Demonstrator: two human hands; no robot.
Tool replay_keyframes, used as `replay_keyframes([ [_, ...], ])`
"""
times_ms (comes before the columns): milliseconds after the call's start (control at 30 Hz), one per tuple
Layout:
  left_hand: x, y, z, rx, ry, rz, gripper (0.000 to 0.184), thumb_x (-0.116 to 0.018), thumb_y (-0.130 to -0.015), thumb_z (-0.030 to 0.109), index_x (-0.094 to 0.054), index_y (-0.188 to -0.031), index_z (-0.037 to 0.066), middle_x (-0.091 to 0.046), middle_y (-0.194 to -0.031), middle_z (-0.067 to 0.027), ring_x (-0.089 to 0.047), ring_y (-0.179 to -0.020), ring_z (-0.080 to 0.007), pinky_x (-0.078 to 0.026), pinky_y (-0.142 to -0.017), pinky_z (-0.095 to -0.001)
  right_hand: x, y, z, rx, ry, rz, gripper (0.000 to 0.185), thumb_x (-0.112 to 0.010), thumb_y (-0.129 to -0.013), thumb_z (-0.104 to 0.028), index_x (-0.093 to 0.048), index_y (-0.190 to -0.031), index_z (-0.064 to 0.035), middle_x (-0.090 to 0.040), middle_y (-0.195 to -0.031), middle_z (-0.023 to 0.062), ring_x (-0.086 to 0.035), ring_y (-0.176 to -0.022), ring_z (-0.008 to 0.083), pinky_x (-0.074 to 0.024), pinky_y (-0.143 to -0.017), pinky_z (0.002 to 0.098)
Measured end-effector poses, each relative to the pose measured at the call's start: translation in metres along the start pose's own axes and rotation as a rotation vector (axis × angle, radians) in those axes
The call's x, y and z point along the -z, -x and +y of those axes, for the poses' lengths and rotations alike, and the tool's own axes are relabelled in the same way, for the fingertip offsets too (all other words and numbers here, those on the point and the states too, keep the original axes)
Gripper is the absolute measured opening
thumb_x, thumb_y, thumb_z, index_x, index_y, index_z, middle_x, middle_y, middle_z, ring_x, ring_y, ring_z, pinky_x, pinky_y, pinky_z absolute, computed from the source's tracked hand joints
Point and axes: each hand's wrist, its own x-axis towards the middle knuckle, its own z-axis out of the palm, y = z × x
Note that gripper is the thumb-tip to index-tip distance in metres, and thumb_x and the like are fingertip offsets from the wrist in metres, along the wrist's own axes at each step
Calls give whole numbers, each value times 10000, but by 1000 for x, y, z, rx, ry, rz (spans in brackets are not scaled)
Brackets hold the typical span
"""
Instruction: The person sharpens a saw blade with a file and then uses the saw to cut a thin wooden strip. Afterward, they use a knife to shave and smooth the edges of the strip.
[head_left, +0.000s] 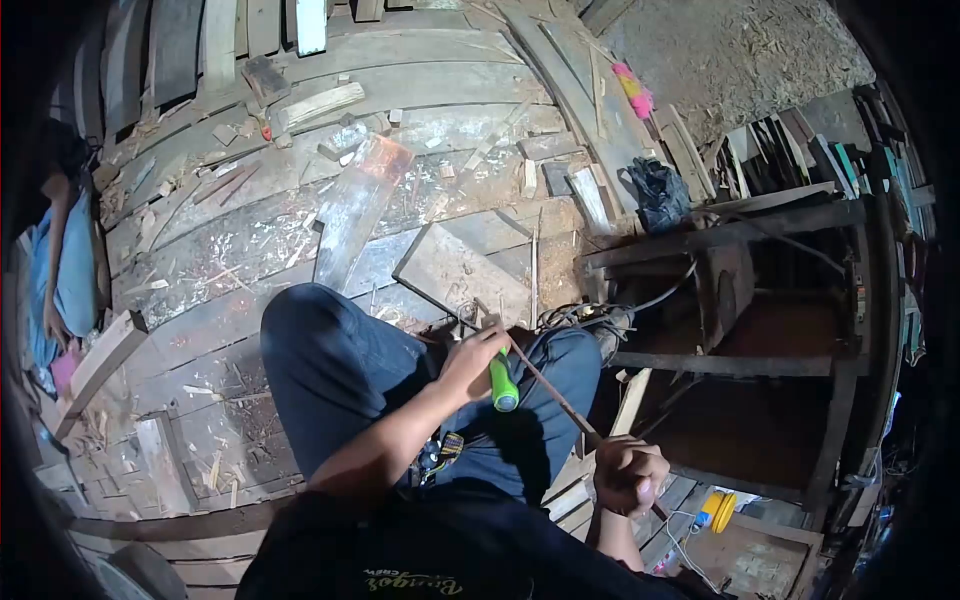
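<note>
My left hand point(474, 366) is closed round a bright green handle point(504, 388), and its fingertips touch the upper end of a long thin brown stick point(548, 384). What the green handle belongs to is mostly hidden under the hand. The stick slants down to the right, to my right hand point(630, 476), which is closed in a fist round its lower part. Both hands are over my bent legs. Just beyond the left hand lies a flat wooden board point(465, 275).
Wood scraps and planks lie about the worn plank floor point(230, 250). At right stands a dark wooden frame point(730, 365), with a black plastic bag point(660, 195) by its far corner. A yellow object point(717, 511) lies at lower right. Another person's arm point(56, 255) shows at far left.
</note>
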Motion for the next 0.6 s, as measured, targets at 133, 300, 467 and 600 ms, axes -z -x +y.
replay_keyframes([
  [133, 6, 2, 11, -18, 73, 46, 249, -663, -688, 60, -557, -914, 47, -595, -911, -177, -615, -850, -424, -503, -686, -461, -7, -3, 0, 19, 32, -31, 479, -602, -866, -332, -324, -558, -92, -331, -419, 30, -339, -338, 180, -294, -372, 317],
  [300, 6, 1, -1, 204, 75, -96, 224, -654, -707, 69, -558, -909, 61, -611, -922, -181, -622, -840, -423, -504, -681, -454, -2, 1, 2, 10, 17, -13, 493, -605, -870, -329, -318, -544, -95, -344, -421, 39, -353, -342, 179, -293, -366, 324],
  [467, -7, 6, -1, -58, 77, 76, 198, -632, -720, 74, -553, -901, 61, -611, -918, -179, -613, -835, -420, -497, -676, -449, -7, -1, 2, 16, -1, -6, 501, -611, -870, -321, -320, -544, -77, -330, -449, 30, -309, -360, 168, -255, -386, 313],
  [600, 2, 2, 3, 120, 110, -46, 205, -626, -712, 46, -563, -907, 58, -613, -938, -186, -619, -893, -416, -510, -730, -462, -4, 1, 3, 23, -15, -42, 489, -612, -874, -311, -331, -550, -77, -348, -446, 31, -316, -360, 163, -255, -382, 316],
])
